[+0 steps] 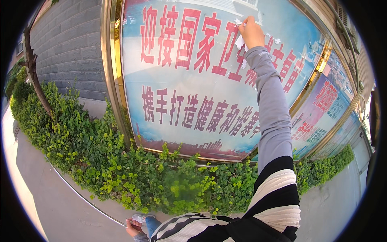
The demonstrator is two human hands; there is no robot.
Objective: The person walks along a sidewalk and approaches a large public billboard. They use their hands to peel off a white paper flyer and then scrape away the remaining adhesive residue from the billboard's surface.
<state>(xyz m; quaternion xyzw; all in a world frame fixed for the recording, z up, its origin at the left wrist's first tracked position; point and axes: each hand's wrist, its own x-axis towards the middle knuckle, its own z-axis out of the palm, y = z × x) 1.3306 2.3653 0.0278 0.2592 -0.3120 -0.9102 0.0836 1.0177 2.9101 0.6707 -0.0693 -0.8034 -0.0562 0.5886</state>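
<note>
My right hand [251, 32], in a grey sleeve, reaches up to a large glass-fronted notice board [193, 81] with red and purple lettering. Its fingers pinch a torn piece of white paper [239, 42] at the board's surface. More white paper scraps [277, 41] cling to the board right of the hand and below it. Down at the lower left, my left hand [134, 227] is closed around one end of a long thin metal rod [87, 199], which curves away to the upper left in the fisheye view.
A green hedge [145, 181] runs between me and the board. A tree trunk [37, 78] stands at the left before a grey block wall [69, 45]. Brass-coloured metal posts [116, 75] frame the board, and further panels [320, 112] continue right. Grey pavement [75, 217] lies below.
</note>
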